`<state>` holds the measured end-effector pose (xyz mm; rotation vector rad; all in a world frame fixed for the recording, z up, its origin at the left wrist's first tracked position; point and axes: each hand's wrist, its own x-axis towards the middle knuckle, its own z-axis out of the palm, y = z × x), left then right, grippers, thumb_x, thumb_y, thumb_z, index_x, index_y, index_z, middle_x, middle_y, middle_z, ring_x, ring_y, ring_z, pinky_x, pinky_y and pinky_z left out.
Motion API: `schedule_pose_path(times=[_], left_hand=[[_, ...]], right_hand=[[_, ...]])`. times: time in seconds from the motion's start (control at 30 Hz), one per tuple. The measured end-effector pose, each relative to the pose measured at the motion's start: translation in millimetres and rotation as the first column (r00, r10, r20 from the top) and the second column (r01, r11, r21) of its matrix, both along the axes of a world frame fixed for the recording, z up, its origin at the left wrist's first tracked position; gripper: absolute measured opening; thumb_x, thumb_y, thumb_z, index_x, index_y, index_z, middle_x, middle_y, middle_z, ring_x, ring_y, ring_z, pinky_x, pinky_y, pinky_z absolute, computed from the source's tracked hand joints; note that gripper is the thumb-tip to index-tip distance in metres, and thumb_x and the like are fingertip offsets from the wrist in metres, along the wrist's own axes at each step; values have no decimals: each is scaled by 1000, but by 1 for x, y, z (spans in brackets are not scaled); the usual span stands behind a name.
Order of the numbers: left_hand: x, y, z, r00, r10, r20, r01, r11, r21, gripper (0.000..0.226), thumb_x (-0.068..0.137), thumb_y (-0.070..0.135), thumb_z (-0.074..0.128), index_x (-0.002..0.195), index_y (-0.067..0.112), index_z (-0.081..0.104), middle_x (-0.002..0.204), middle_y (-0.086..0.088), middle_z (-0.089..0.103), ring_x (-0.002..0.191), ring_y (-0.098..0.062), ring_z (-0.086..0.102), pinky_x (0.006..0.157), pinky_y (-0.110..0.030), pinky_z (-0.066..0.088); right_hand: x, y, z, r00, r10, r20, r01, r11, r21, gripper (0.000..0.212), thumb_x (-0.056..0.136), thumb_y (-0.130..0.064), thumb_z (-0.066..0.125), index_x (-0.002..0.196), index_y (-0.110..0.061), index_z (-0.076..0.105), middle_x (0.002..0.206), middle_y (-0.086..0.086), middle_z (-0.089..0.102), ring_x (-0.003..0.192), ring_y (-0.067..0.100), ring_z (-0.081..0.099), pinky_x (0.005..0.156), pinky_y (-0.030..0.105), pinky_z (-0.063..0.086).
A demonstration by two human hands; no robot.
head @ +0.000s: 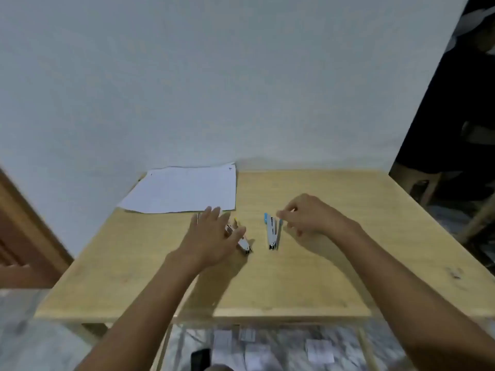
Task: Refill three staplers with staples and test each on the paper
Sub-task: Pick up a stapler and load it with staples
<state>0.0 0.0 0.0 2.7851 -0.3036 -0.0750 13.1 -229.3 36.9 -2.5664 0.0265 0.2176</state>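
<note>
Two opened staplers lie on the wooden table (348, 263), with a hand at each.

The paper (184, 191) sits at the back left, near the wall and apart from both staplers. The left hand (214, 236) lies flat with its fingers spread over the yellow-tipped stapler (245, 245). The right hand (310, 215) is curled just beside the head of the blue stapler (272, 231), which lies hinged open near the table's middle. The likely risk is a staple strip going in crooked or dropping, since the open blue stapler has no hand steadying it and could skid under a push. Blur hides whether the right fingertips pinch staples or nothing. The left hand covers most of the yellow-tipped stapler, and a third stapler cannot be made out.
</note>
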Motion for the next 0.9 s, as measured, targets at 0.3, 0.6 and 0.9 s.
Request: schedule_pose_path(times=[0.3, 0.6, 0.9], left_hand=[[-24, -10, -28, 1000, -23, 8, 23, 999, 31, 64, 102, 46, 23, 155, 12, 13, 165, -4, 4, 151, -17, -4, 119, -48, -13], [-26, -10, -11, 997, -69, 45, 75, 987, -141, 57, 103, 39, 28, 154, 13, 23, 163, -2, 18, 151, -13, 3, 118, -45, -14], [-87, -31, 28, 996, 70, -55, -84, 535, -840, 29, 92, 44, 61, 87, 20, 76, 59, 4, 64, 55, -10, 59, 67, -26, 50]], right_hand=[[-13, 46, -44, 940, -325, 100, 323, 946, 36, 21, 93, -24, 46, 76, -11, 48, 92, 11, 60, 82, 30, 56, 66, 31, 40], [-29, 44, -46, 925, -315, 212, 293, 948, 128, 30, 102, -30, 35, 89, -7, 49, 84, 8, 59, 68, 23, 50, 50, 31, 30], [-120, 69, -30, 799, -297, 522, 15, 879, 477, 5, 98, -22, 57, 96, -20, 61, 78, -13, 65, 75, 0, 61, 60, 15, 46]])
